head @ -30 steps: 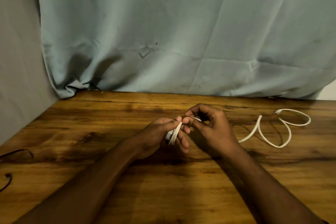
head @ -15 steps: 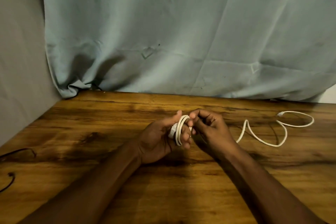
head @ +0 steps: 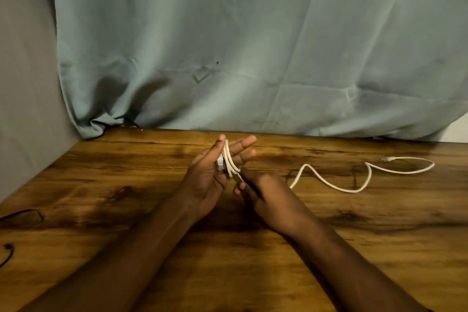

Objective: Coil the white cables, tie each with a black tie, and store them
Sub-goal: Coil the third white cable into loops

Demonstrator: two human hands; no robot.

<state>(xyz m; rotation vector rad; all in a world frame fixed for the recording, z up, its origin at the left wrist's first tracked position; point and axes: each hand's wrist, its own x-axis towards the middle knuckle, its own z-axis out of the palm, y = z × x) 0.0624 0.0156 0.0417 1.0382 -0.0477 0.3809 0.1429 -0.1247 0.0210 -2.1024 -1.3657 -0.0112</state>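
My left hand [head: 210, 175] had opened flat, three coils of white cable [head: 229, 162] around its fingers; my right hand [head: 255, 187] pinched the strand, its tail trailing across the table [head: 329, 235], shorter than before.

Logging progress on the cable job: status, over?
Left hand open, cable looped round its fingers. Right hand pinching the strand below. Loose tail trails right across table. Nothing in the way.
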